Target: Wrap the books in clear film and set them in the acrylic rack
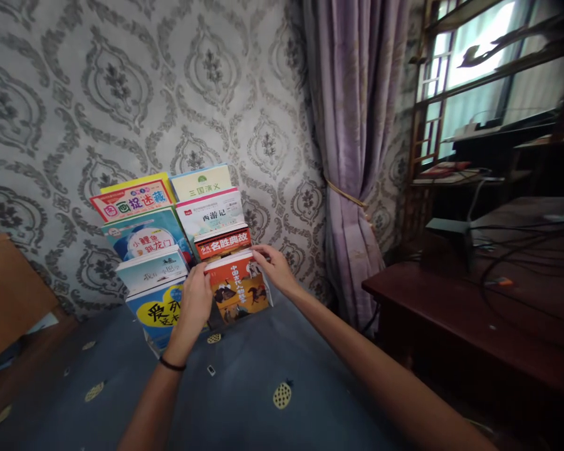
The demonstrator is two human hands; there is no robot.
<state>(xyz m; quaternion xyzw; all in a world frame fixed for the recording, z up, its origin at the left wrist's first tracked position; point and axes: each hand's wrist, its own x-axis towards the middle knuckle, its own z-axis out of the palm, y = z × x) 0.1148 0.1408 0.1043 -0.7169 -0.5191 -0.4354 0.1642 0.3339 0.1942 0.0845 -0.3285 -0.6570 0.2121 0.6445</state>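
An orange book (241,293) with animal and figure pictures stands upright in the front row of a tiered book stand. My left hand (198,295), a dark band on its wrist, is closed on the book's upper left edge; its fingertips are partly hidden. My right hand (273,268) pinches the upper right corner. Just behind is a book with a red title strip (223,244), then a pale book (211,214) and a cream one (201,185). Left of the orange book stands a blue book (157,307) with a yellow heart, partly covered by my left forearm.
More books rise behind the blue one: a pale blue book (153,270), a teal one (143,235) and a red one (131,202). The stand rests on a dark blue pineapple-print cloth (244,388) against patterned wallpaper. A purple curtain (357,156) and dark red desk (451,300) are right.
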